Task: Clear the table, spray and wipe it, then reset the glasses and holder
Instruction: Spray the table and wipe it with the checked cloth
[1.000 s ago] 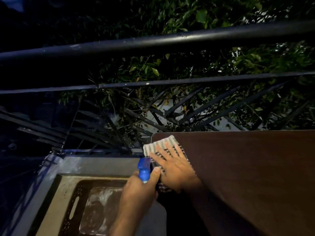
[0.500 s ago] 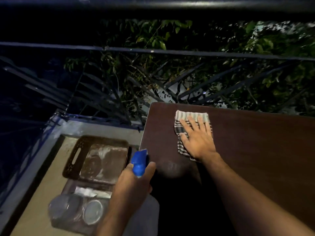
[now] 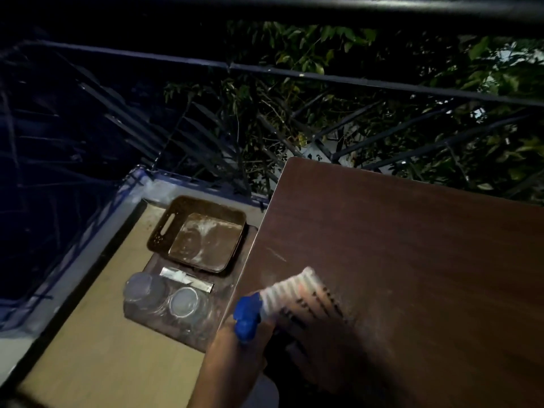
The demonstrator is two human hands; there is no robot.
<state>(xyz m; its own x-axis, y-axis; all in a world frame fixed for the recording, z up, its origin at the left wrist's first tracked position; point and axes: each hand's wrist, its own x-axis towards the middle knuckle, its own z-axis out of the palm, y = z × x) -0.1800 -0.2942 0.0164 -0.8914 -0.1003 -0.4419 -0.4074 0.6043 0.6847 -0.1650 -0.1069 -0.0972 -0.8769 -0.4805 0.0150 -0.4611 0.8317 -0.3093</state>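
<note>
Since half a second ago the cloth [image 3: 306,293] has slid back from the far part of the table [image 3: 412,260] to the near left edge, and the right hand [image 3: 318,325] on it is now smeared with motion. That hand is lying on top of the striped cloth, which is pressing flat on the brown tabletop; it looks spread open over the fabric, though the blur is too heavy for me to be sure of the fingers. Just beside it, at the table's left edge, the left hand [image 3: 235,354] is gripping the spray bottle [image 3: 247,318], fingers wrapped round the neck below the blue trigger head, which is standing up and touching the cloth's near corner in this view. Down to the left, on the lower tan surface, a dark tray [image 3: 188,331] is holding two glasses [image 3: 164,298] side by side, with a thin pale strip lying just behind them. Beyond those, a brown holder [image 3: 164,228] with a slot handle is sitting partly on the tray, its floor streaked white. Behind the table a dark railing [image 3: 353,76] is running across, with leaves [image 3: 338,48] showing through it.
</note>
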